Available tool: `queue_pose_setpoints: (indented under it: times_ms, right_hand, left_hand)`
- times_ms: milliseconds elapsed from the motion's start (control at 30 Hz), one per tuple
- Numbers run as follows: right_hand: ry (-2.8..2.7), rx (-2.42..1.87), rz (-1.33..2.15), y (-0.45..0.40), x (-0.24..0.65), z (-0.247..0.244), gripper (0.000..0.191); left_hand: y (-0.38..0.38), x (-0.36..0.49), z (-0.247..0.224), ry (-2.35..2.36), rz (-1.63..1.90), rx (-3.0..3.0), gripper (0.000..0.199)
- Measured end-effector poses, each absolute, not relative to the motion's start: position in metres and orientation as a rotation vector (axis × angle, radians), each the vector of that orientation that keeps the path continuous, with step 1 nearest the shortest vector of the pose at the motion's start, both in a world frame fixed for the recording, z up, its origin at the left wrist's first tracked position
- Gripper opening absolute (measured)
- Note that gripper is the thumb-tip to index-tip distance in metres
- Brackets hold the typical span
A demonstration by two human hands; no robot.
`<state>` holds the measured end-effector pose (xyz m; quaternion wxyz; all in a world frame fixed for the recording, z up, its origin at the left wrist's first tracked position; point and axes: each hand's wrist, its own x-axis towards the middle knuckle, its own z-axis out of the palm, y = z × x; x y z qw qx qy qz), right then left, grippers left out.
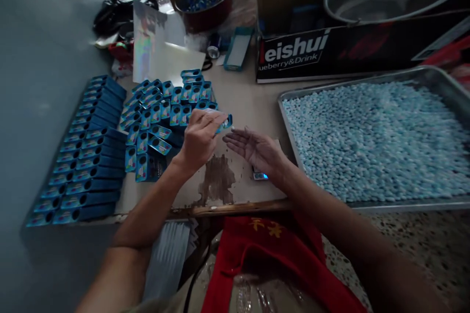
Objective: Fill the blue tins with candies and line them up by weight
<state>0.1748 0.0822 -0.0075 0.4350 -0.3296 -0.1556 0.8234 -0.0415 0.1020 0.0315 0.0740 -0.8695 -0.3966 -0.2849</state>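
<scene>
My left hand [201,138] is closed around a small blue box [226,122], held tilted with one end toward the right. White bits show at that end. My right hand [257,150] is open, palm up, its fingertips just below and beside the box's end; a small pale piece seems to lie at the fingertips. Many similar blue boxes [155,111] stand and lean in a loose cluster left of my left hand. Under my right wrist, a small device with a lit blue display [261,175] is partly hidden.
Neat rows of blue boxes [91,164] line the table's left side. A metal tray [293,149] of pale blue and white pieces stands at the right. Behind are a black carton [352,54], a large metal basin [332,0], a red bowl [205,19] and silvery sheets [147,44].
</scene>
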Motion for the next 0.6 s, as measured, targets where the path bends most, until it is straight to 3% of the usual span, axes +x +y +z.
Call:
queue_pose_setpoints:
  times_ms: [267, 433, 600]
  right_hand:
    - [-0.452, -0.755, 1.905, 0.091, 0.191, -0.001, 0.01]
    - [-0.668, -0.978, 1.587, 0.109, 0.209, -0.019, 0.024]
    - [-1.319, -1.328, 1.256, 0.156, 0.226, -0.032, 0.024]
  left_hand:
    - [0.101, -0.023, 0.035, -1.282, -1.042, -2.494, 0.038]
    - [0.125, -0.065, 0.062, -1.62, -1.143, -2.295, 0.064]
    - [0.186, -0.192, 0.129, -1.86, -1.078, -2.048, 0.088]
